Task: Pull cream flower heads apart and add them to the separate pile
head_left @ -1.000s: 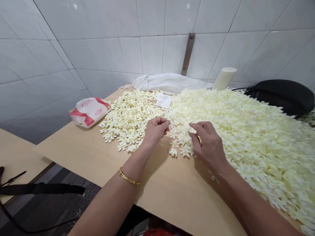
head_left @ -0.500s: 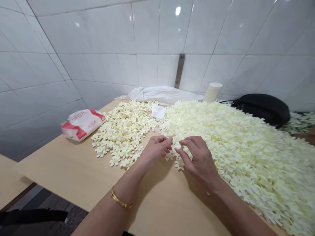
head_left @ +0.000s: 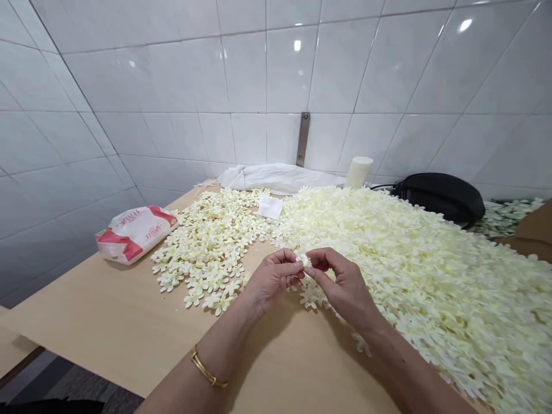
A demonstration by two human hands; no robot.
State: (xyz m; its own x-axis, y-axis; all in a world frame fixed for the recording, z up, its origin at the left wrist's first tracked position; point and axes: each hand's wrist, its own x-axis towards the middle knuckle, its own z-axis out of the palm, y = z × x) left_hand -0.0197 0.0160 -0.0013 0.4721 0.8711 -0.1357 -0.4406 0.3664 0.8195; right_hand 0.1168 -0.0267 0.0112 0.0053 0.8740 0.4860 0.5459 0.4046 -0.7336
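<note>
A small white flower (head_left: 304, 260) is pinched between the fingertips of both hands, just above the table. My left hand (head_left: 276, 278) closes on its left side, thumb against the fingers. My right hand (head_left: 340, 282) grips it from the right with thumb and forefinger. Behind and to the right spreads a large heap of pale yellow-white flowers (head_left: 414, 259). A smaller pile of flowers with yellow centres (head_left: 211, 230) lies to the left of the hands. A few loose flowers lie under and beside the right hand.
A red and white tissue pack (head_left: 135, 233) rests on the wooden table (head_left: 103, 316) at left. A white paper square (head_left: 270, 207) lies between the piles. Along the tiled wall are white sheeting (head_left: 280, 178), a white cylinder (head_left: 359, 172) and a black bag (head_left: 440, 198).
My hands have come together, and a white flower now shows between their fingertips. The right hand's thumb and forefinger have closed. The camera view has shifted slightly.
</note>
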